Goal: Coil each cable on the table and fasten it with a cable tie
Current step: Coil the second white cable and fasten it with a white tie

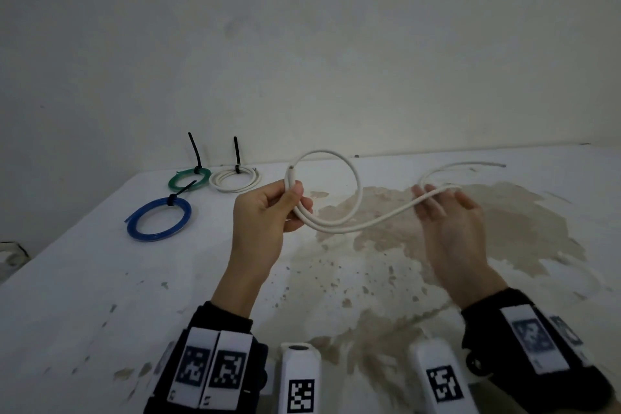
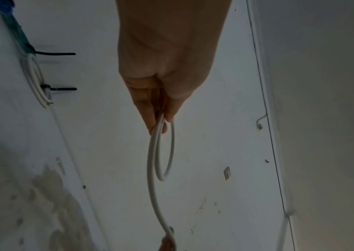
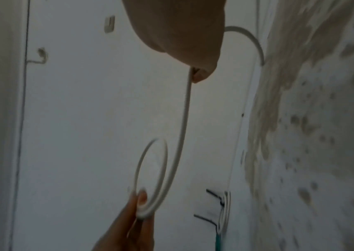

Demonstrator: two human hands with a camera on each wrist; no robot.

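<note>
A loose white cable (image 1: 357, 192) hangs above the table between both hands. My left hand (image 1: 293, 200) pinches one small loop of it together with the cut end, thumb against fingers, also plain in the left wrist view (image 2: 161, 122). From there the cable (image 2: 150, 161) sags rightward to my right hand (image 1: 447, 198), which holds it lightly between thumb and fingers with the fingers fairly straight. In the right wrist view the cable (image 3: 184, 118) comes out of that hand (image 3: 197, 74). The free tail (image 1: 470, 165) curves back and lies toward the far right.
At the far left lie three tied coils: blue (image 1: 158, 220), green (image 1: 190, 178) and white (image 1: 235, 180), each with a black tie sticking up. A brown stain (image 1: 470, 239) covers the table's middle right. The wall stands right behind. Two white marker blocks (image 1: 300, 376) sit at the near edge.
</note>
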